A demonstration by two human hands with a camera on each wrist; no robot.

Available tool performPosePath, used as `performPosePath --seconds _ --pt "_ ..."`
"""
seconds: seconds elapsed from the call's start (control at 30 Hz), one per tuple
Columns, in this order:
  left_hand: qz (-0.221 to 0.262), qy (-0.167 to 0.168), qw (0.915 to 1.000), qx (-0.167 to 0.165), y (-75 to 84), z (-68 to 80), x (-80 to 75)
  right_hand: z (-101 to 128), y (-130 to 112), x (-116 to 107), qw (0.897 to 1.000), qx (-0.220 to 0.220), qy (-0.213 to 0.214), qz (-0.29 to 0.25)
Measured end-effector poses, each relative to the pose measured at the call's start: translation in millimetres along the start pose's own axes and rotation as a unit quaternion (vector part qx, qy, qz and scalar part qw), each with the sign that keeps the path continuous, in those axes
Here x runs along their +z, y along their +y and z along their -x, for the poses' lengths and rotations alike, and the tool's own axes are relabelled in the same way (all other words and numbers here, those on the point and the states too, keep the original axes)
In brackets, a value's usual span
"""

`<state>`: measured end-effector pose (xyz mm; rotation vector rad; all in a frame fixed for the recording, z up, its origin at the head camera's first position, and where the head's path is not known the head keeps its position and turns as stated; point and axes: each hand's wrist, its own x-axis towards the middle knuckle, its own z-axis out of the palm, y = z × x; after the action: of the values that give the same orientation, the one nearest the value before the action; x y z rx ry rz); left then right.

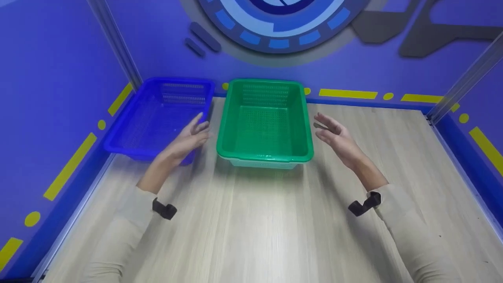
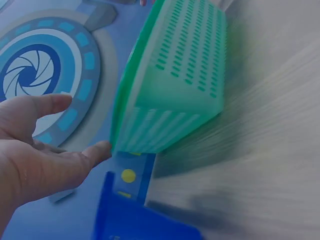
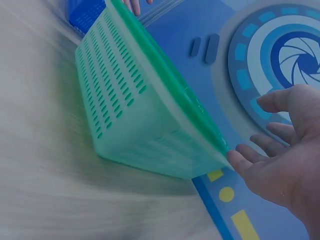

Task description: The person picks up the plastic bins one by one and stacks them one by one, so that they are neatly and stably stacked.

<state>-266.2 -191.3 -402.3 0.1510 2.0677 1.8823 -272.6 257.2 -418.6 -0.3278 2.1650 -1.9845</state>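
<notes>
A green plastic basket (image 1: 265,151) with perforated walls and a pale outer shell stands near the back wall, nothing inside it. My left hand (image 1: 188,137) hovers at its left, over the right rim of a blue basket (image 1: 129,150), fingers spread and apart from the green rim. My right hand (image 1: 338,137) hangs to the green basket's right, fingers loosely extended, palm facing it. In the left wrist view the green basket (image 2: 175,100) lies beyond the fingertips. The right wrist view shows the hand (image 3: 280,150) beside the green rim. Both hands hold nothing.
A wooden tabletop (image 1: 255,224) stretches in front of the baskets. Blue printed panels (image 1: 51,78) with yellow marks wall in the back and both sides, joined by metal posts (image 1: 116,43). The blue basket sits in the back left corner.
</notes>
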Motion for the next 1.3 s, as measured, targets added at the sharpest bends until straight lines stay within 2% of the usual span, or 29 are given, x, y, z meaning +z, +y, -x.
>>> performPosePath --seconds 0.23,0.33,0.43,0.53,0.67,0.87,0.97,1.07,1.2,1.3 --pt "-0.019 0.024 0.9995 0.009 20.2 17.0 -33.0 -13 -30 19 0.999 -0.028 -0.019 -0.025" --pt "-0.028 0.04 0.9987 0.014 22.9 25.0 -51.6 -19 -40 32 0.998 -0.033 -0.033 -0.029" --pt "-0.016 0.067 0.9973 0.025 23.5 33.7 -70.7 -26 -45 48 0.997 -0.035 -0.052 -0.039" --pt "0.015 0.098 0.9943 0.038 22.0 43.0 -89.6 -33 -47 67 0.995 -0.035 -0.076 -0.057" --pt "0.023 0.125 0.991 0.041 16.6 56.4 -114.0 -41 -46 95 0.991 -0.027 -0.106 -0.083" --pt "-0.033 0.153 0.9874 0.022 2.6 75.3 -149.3 -52 -39 139 0.98 -0.022 -0.147 -0.13" --pt "-0.022 0.168 0.9853 0.02 -6.7 82.1 -164.3 -55 -35 161 0.974 -0.024 -0.165 -0.153" --pt "0.03 0.199 0.979 0.032 -16.1 89.1 -174.9 -57 -31 182 0.969 -0.017 -0.181 -0.17" --pt "0.1 0.252 0.9611 0.052 -26.1 97.3 -183.5 -55 -25 203 0.966 -0.003 -0.191 -0.176" --pt "0.111 0.285 0.9508 0.049 -33.1 101.1 -186.9 -51 -19 213 0.967 0.005 -0.194 -0.163"
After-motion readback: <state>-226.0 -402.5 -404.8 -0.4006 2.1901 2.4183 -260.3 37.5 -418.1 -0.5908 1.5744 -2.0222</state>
